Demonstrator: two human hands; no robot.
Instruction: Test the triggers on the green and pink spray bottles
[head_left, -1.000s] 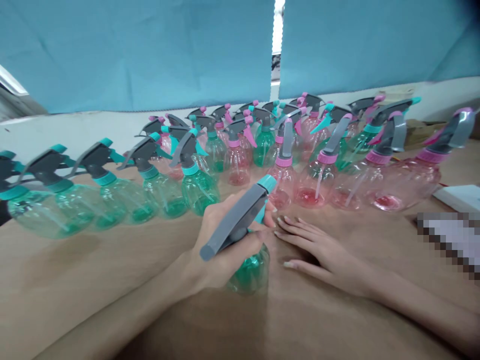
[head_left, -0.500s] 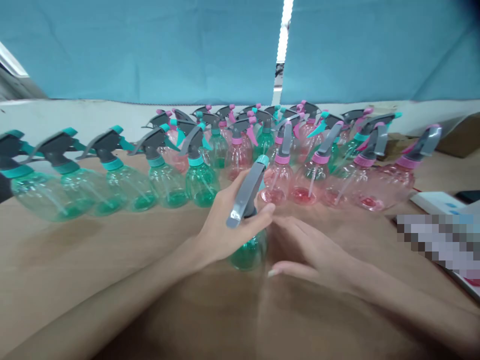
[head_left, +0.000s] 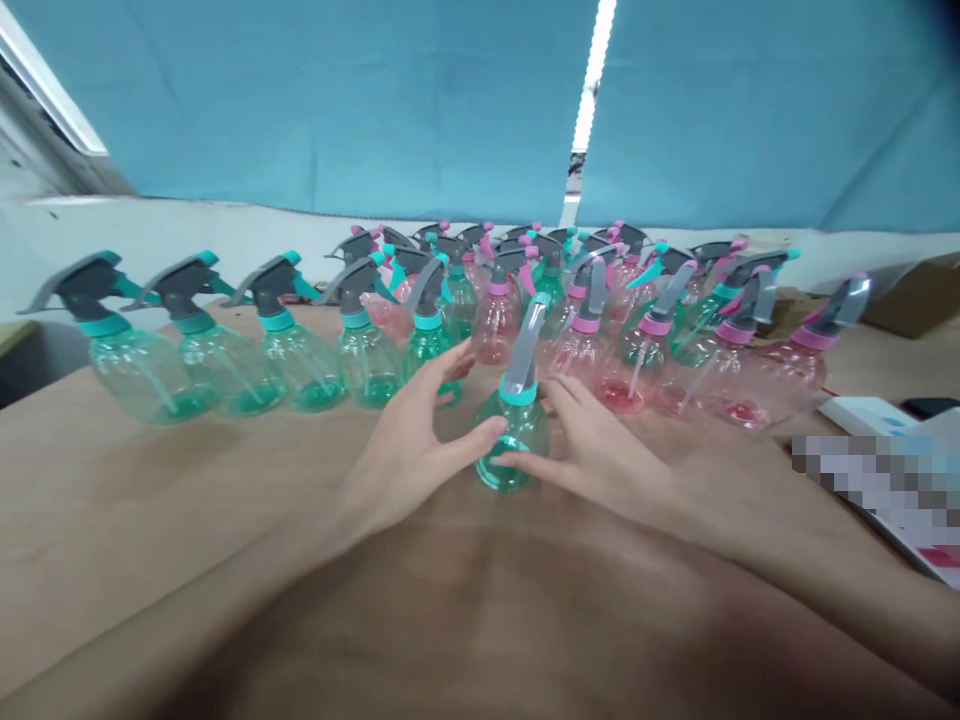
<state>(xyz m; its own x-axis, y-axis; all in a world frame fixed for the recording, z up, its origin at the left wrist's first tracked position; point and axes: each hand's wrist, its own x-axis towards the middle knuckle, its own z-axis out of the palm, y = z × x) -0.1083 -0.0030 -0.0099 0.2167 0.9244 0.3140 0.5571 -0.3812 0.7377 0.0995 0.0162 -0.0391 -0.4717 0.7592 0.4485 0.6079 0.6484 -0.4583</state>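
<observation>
Green spray bottle (head_left: 519, 425), axis upright, nozzle (head_left: 540, 299) forward, between left hand (head_left: 416, 430) and right hand (head_left: 604, 440), both spread.

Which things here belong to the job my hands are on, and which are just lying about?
In the job:
green spray bottle, between left hand and right hand
probably the other green bottles and pink bottles, being alike

Seemingly lying about:
cardboard box, at right
flat white object, nearer

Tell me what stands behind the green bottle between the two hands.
Pink-collared bottles stand behind the green bottle, then a blue sheet. Whatever its grey sprayer and the right hand cover cannot be seen.
</observation>
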